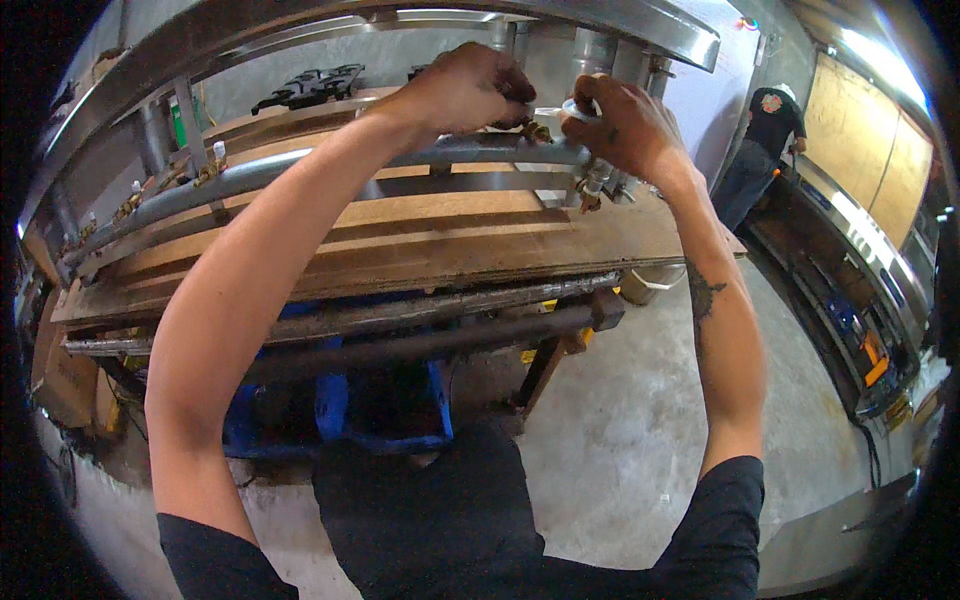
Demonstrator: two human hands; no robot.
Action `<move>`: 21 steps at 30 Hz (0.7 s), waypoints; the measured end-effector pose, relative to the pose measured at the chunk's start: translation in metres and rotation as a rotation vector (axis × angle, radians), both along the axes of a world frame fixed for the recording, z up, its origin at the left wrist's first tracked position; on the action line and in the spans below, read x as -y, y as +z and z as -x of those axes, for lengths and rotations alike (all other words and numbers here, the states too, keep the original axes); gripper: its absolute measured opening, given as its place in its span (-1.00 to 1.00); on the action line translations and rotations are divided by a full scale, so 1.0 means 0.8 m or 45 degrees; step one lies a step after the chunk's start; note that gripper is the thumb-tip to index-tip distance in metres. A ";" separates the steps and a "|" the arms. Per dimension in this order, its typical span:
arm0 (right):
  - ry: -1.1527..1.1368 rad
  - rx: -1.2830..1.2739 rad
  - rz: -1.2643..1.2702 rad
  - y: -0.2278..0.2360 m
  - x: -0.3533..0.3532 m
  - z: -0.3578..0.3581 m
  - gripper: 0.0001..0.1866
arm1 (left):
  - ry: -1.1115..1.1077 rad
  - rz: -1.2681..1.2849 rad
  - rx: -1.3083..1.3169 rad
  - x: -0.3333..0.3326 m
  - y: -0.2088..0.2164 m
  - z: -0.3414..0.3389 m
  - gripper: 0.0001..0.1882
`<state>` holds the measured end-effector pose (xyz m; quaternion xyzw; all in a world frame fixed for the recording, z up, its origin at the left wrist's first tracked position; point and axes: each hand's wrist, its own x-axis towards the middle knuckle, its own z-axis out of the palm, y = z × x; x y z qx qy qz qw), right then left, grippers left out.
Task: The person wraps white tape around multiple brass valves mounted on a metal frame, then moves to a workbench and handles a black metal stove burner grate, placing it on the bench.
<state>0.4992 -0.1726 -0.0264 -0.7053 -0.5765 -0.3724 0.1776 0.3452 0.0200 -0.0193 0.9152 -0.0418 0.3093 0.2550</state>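
Both my arms reach forward over a grey metal pipe [265, 172] fixed along a steel frame. My left hand [478, 92] is closed with curled fingers, just above a brass valve [537, 132] on the pipe; what its fingertips pinch is hidden. My right hand [628, 128] is closed around a small round white roll [574, 106], which looks like thread tape, to the right of that valve. More brass valves [207, 172] with white-wrapped tips stand along the pipe to the left. Another brass fitting [590, 190] hangs below my right hand.
The frame rests on wooden boards [430, 240] over a rusty metal stand [440, 330]. Blue crates [335, 400] sit beneath. Black burner grates [310, 87] lie behind the pipe. A bucket [650, 284] is on the concrete floor. At right, another person [768, 135] stands by a long metal unit [850, 270].
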 end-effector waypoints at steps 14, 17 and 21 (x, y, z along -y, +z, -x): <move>-0.052 -0.108 0.023 0.000 0.007 0.006 -0.54 | -0.036 0.135 0.187 0.016 -0.009 0.018 -0.83; -0.030 -0.130 -0.017 -0.004 0.006 0.006 -0.59 | 0.115 -0.145 0.139 0.019 -0.007 0.019 -0.78; 0.022 -0.102 -0.051 -0.009 0.005 0.000 -0.58 | 0.219 -0.428 0.104 0.025 -0.004 0.026 -0.73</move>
